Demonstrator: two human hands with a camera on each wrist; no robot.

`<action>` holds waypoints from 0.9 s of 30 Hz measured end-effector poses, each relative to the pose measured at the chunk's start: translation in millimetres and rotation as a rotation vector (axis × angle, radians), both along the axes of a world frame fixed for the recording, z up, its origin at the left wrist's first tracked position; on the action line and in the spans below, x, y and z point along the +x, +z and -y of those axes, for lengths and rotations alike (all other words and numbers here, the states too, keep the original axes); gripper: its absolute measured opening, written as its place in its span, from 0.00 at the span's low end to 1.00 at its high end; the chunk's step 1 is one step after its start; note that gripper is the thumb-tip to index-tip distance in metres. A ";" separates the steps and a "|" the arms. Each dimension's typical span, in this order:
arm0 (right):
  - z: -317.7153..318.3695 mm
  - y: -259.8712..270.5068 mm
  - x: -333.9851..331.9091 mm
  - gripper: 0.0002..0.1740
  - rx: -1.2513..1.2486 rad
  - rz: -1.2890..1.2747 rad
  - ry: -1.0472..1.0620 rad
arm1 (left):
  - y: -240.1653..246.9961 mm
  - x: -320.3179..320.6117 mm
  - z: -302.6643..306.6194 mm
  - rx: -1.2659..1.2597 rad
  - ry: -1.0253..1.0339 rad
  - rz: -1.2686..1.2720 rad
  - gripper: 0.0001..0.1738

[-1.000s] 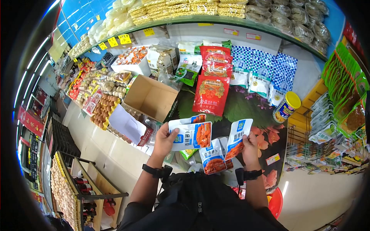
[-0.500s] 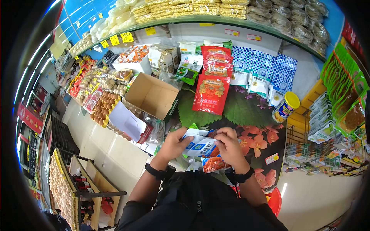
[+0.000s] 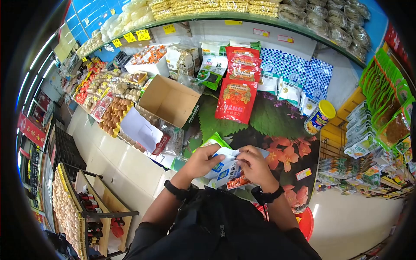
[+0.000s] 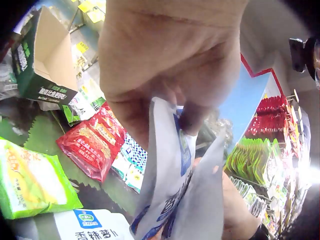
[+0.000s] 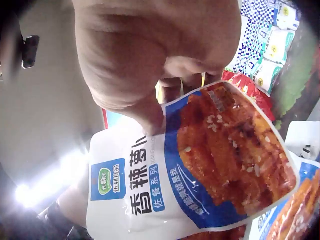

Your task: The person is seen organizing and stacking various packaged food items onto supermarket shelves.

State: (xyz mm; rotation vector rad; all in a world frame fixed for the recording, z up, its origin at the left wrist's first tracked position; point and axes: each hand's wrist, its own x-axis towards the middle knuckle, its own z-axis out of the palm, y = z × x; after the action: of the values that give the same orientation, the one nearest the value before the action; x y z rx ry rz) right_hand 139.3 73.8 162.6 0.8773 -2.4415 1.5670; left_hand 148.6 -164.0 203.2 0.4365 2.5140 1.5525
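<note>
both hands met above the near edge of the floral display counter [image 3: 284,130], holding a small sheaf of white-and-blue spicy radish packets [image 3: 225,172] clear of its surface. the left hand [image 3: 200,163] pinched the top edges between thumb and curled fingers, as the left wrist view showed. the right hand [image 3: 256,167] had its thumb and curled fingers on the upper edge of the front packet [image 5: 200,165], printed face out. another packet of the same kind [image 4: 92,226] lay flat on the counter below, beside a green snack bag [image 3: 213,141]. a red bag [image 3: 236,100] and an open cardboard box [image 3: 171,104] stood further back.

the step looked like squaring loose packets into one stack. the next move would call for a firm pinch on the slick film, edges lined up, and one hand taking the whole sheaf before the other let go.
</note>
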 end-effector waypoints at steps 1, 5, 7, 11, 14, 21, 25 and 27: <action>-1.0 1.5 1.2 0.07 0.022 0.027 -0.010 | -1.6 0.9 -0.8 0.001 -0.005 0.001 0.08; 2.4 9.6 4.8 0.08 0.145 -0.238 -0.175 | -10.8 4.2 -5.9 0.067 -0.006 -0.026 0.07; 3.5 15.0 3.6 0.09 0.241 -0.345 -0.231 | -16.4 4.4 -5.0 0.067 0.008 -0.038 0.06; 17.2 9.2 1.3 0.08 0.333 -0.406 -0.261 | -48.1 -4.5 10.3 -0.012 -0.008 -0.091 0.07; 30.4 -23.6 4.4 0.07 0.412 -0.414 -0.227 | -73.2 -3.7 28.3 -0.182 -0.047 -0.029 0.10; 50.0 -31.1 5.7 0.06 0.500 -0.385 -0.203 | -93.1 -4.8 46.3 -0.154 -0.062 0.090 0.11; 53.4 -17.5 3.3 0.10 0.597 -0.322 -0.173 | -104.0 -10.2 52.9 -0.101 -0.102 0.079 0.11; 51.7 -15.8 2.7 0.21 0.686 -0.284 -0.142 | -108.2 -12.5 54.7 -0.061 -0.114 0.095 0.12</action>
State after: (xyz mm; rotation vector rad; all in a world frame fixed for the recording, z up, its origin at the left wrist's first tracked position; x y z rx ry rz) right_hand 141.9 22.1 146.8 0.8950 -2.7543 0.4921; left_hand 136.1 -218.8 95.0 0.4764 2.4128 1.4171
